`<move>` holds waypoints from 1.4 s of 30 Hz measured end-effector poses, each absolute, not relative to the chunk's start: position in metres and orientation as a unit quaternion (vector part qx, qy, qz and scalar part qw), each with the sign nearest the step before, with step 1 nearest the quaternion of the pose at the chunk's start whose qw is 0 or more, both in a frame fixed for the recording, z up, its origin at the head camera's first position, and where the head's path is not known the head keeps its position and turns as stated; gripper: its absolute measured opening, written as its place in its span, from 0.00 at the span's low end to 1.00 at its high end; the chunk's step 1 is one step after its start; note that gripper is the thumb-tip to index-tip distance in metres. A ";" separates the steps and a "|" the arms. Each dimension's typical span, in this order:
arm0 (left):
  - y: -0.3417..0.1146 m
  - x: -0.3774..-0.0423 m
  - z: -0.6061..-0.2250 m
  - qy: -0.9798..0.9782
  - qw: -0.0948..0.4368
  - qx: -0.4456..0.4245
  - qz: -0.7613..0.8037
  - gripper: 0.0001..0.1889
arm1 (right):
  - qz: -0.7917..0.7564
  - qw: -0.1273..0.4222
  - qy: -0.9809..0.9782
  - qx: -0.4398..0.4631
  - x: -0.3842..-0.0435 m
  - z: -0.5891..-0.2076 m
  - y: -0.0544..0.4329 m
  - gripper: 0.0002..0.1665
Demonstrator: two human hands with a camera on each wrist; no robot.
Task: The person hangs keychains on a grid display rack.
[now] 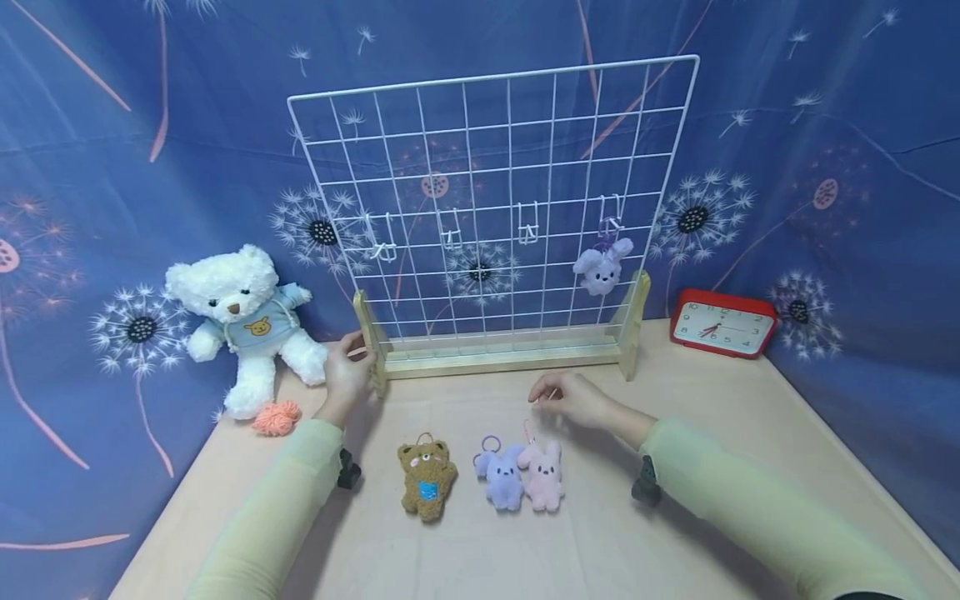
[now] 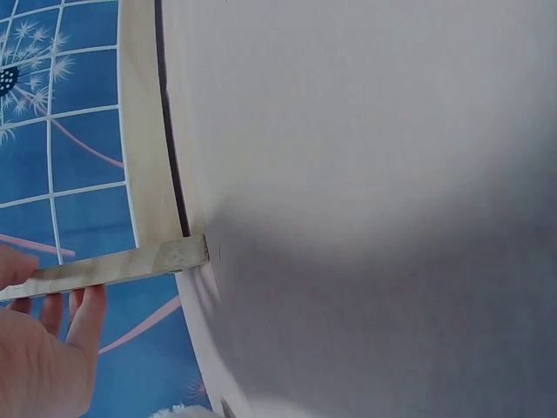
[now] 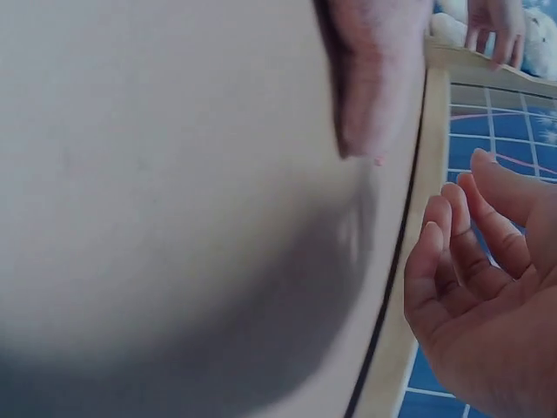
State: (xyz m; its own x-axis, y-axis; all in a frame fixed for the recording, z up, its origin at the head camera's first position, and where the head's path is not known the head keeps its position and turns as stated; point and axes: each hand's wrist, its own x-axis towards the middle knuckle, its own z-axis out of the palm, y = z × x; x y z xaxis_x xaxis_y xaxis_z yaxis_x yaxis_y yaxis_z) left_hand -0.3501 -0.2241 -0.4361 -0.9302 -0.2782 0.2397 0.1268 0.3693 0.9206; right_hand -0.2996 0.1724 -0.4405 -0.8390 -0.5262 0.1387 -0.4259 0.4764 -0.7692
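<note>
My left hand [image 1: 350,371] grips the left wooden upright [image 2: 130,263] of a white wire grid rack [image 1: 465,129], thumb on one side and fingers on the other. Above the pink bunny plush keychain [image 1: 543,477], my right hand [image 1: 573,400] hovers with loosely curled fingers and nothing visible in them. The right wrist view shows the fingers [image 3: 426,252] apart from the thumb. Beside the pink bunny lies a purple bunny keychain [image 1: 504,479]; a brown bear keychain [image 1: 426,483] lies to the left. Another purple bunny [image 1: 602,268] hangs from the grid's rightmost hook.
White hooks [image 1: 528,223] hang along the grid's middle. A white teddy bear [image 1: 255,304] in a blue top sits left, with an orange pompom [image 1: 277,418] at its foot. At right stands a red clock [image 1: 723,322]. A patterned blue cloth [image 1: 90,75] backs the table.
</note>
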 end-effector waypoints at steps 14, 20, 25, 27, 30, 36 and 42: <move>-0.224 -0.351 -0.438 -0.808 0.176 0.043 -0.560 0.26 | -0.390 0.090 0.876 -0.270 -0.308 -0.461 0.163 0.07; -0.223 -0.350 -0.438 -0.806 0.176 0.041 -0.563 0.26 | -0.369 0.076 0.889 -0.261 -0.307 -0.465 0.159 0.06; -0.225 -0.350 -0.437 -0.807 0.174 0.041 -0.563 0.26 | -0.345 0.070 0.902 -0.251 -0.308 -0.468 0.154 0.07; -0.225 -0.350 -0.438 -0.807 0.174 0.042 -0.562 0.26 | -0.336 0.068 0.906 -0.247 -0.308 -0.469 0.152 0.07; -0.225 -0.350 -0.438 -0.805 0.180 0.040 -0.564 0.26 | -0.323 0.064 0.914 -0.237 -0.308 -0.470 0.151 0.08; -0.225 -0.350 -0.439 -0.805 0.185 0.041 -0.562 0.27 | -0.299 0.064 0.925 -0.226 -0.308 -0.471 0.148 0.08; -0.225 -0.349 -0.439 -0.809 0.179 0.043 -0.559 0.27 | -0.294 0.064 0.922 -0.242 -0.306 -0.470 0.150 0.07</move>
